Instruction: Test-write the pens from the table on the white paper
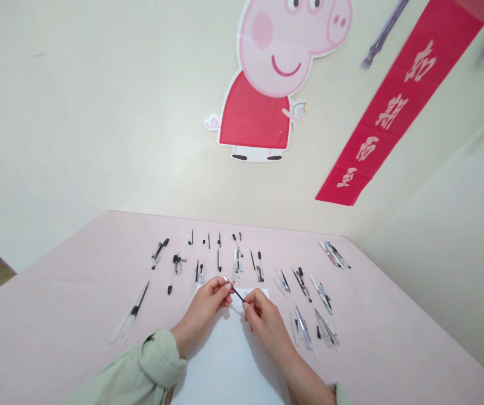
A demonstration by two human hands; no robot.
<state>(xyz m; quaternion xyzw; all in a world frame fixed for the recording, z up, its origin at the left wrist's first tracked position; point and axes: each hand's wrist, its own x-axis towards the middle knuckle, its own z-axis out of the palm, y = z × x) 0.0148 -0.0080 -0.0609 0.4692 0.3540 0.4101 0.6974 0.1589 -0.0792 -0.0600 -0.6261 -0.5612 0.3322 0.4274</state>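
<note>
My left hand and my right hand meet above a white sheet of paper on the pink table. Both pinch the ends of a thin black pen refill, the left at its pale tip, the right at its lower end. Fingers of both hands are closed on it. Pale green sleeves cover my forearms.
Several pens and loose pen parts lie in rows beyond the hands, from a clear pen at left to a bundle at far right. More pens lie right of my right hand. A cartoon pig sticker and red banner hang on the wall.
</note>
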